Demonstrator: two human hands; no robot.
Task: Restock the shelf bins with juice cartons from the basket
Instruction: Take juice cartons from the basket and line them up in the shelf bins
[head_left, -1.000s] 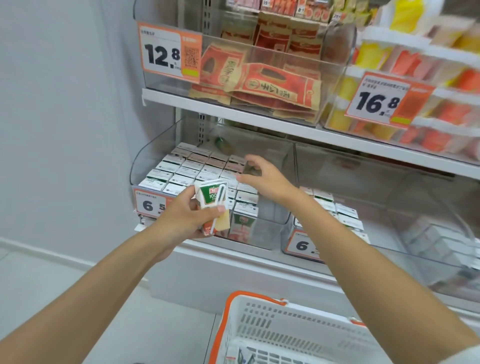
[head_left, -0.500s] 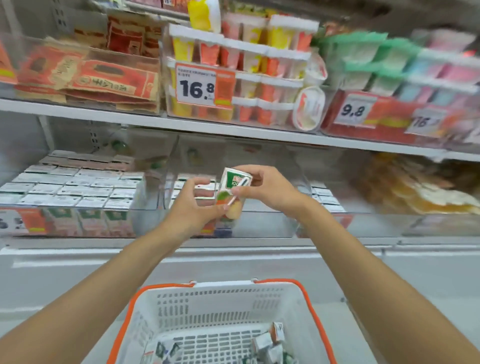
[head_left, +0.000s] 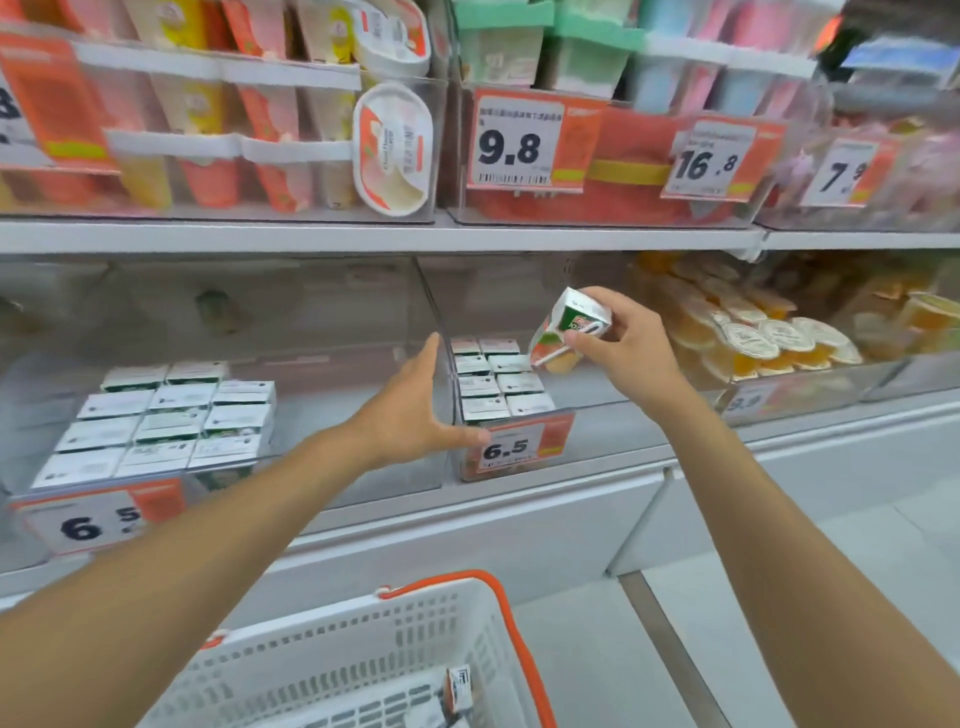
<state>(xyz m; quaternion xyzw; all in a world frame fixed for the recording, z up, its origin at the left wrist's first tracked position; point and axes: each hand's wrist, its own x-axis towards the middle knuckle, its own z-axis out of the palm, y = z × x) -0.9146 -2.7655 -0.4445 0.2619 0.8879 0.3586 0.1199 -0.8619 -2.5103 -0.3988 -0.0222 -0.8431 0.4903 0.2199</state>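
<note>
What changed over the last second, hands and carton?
The juice carton passed from the left hand to the right hand, which now holds it alone, tilted, above the right bin. The left hand let go and moved, open, to that bin's left corner. The basket stays below.

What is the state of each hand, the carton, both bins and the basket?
right hand, grips juice carton
juice carton, tilted, above right bin
left hand, open, at right bin's left wall
right bin, partly filled
left bin, partly filled
basket, holds a few cartons
</note>
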